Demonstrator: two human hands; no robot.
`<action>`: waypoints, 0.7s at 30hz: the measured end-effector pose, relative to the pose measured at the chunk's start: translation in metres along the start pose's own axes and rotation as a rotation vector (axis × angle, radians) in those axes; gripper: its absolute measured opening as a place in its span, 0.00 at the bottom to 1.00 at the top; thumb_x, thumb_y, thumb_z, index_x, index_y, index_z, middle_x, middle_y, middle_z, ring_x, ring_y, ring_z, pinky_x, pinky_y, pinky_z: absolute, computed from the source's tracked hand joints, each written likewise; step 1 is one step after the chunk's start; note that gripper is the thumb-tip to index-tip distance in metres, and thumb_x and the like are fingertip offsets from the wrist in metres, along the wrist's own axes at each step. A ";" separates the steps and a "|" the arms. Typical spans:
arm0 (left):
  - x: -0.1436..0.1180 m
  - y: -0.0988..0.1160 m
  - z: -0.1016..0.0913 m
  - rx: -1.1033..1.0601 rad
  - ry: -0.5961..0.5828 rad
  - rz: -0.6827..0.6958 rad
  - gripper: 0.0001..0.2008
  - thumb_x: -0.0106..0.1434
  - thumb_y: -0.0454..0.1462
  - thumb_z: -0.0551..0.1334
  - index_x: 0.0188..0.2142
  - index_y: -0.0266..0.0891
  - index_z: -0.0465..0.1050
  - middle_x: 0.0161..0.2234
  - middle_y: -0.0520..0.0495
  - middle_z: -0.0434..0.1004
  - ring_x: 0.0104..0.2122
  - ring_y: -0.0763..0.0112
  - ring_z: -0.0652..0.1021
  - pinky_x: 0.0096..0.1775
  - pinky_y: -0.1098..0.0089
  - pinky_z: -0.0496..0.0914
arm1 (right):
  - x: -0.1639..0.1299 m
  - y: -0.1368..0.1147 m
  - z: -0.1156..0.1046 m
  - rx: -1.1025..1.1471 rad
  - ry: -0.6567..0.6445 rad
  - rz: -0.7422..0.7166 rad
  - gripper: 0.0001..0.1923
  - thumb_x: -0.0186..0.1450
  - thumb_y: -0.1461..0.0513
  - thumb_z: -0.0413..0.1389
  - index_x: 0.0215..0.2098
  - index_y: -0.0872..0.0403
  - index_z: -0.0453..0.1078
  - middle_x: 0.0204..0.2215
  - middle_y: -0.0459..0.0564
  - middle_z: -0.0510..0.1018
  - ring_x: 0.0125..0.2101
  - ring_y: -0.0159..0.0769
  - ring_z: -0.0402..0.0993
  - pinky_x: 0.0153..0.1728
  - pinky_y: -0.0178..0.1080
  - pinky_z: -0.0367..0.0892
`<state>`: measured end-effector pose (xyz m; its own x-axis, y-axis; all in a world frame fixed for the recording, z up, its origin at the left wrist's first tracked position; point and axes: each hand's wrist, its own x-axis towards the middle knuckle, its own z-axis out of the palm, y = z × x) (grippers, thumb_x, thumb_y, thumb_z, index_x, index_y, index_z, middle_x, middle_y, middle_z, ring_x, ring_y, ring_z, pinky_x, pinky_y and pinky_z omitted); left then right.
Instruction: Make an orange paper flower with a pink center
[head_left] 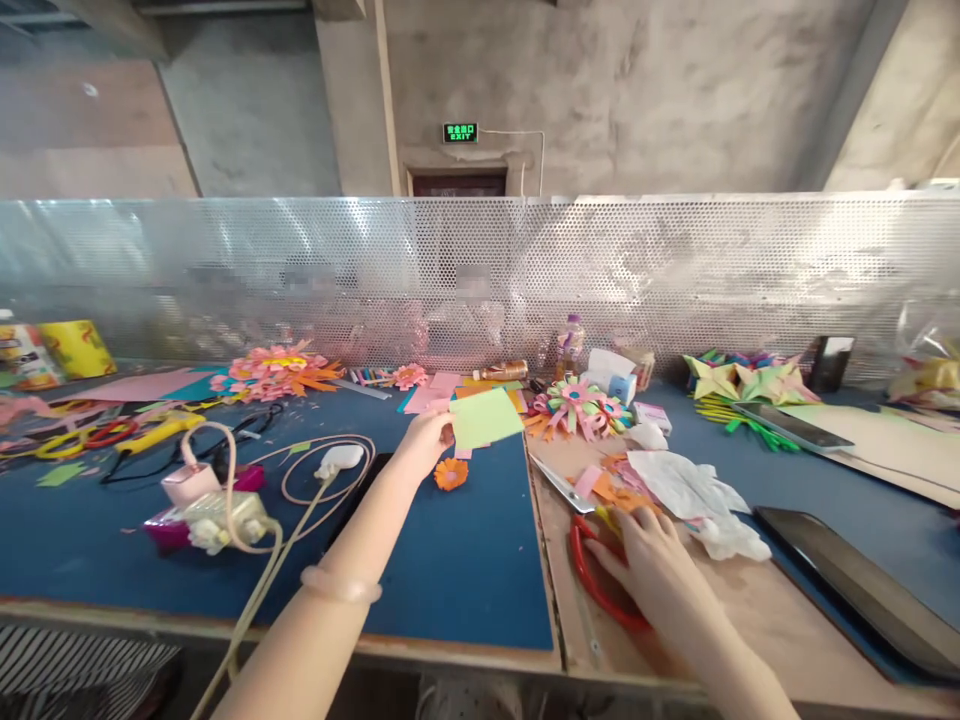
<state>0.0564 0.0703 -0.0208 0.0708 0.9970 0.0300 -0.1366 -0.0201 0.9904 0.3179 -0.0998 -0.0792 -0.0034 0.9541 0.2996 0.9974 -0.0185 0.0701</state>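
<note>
My left hand pinches a light green sheet of paper by its left edge, above the blue table top. Just below the sheet lies an orange paper flower. On the brown board at the right, my right hand is closed around the handles of red-handled scissors. The thumb sits at the red loop, and the fingers cover part of the other handle. The metal blades point away to the upper left, towards pink and orange paper scraps.
A power strip with plugs and cables lies at the left. Paper flowers stand along the back, before a perforated metal screen. Crumpled white tissue and a dark phone lie right of the scissors.
</note>
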 end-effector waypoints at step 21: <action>-0.026 0.002 0.019 -0.431 0.009 0.084 0.14 0.64 0.39 0.58 0.48 0.36 0.67 0.45 0.44 0.72 0.39 0.66 0.76 0.38 0.62 0.73 | 0.036 0.019 -0.038 0.538 -0.256 0.144 0.13 0.68 0.55 0.52 0.36 0.58 0.69 0.32 0.47 0.73 0.30 0.31 0.71 0.32 0.36 0.70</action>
<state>0.0731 0.0425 -0.0166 0.0336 0.9939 0.1048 -0.5417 -0.0700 0.8376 0.3338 -0.0772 -0.0309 0.0849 0.9960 0.0277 0.8834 -0.0624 -0.4645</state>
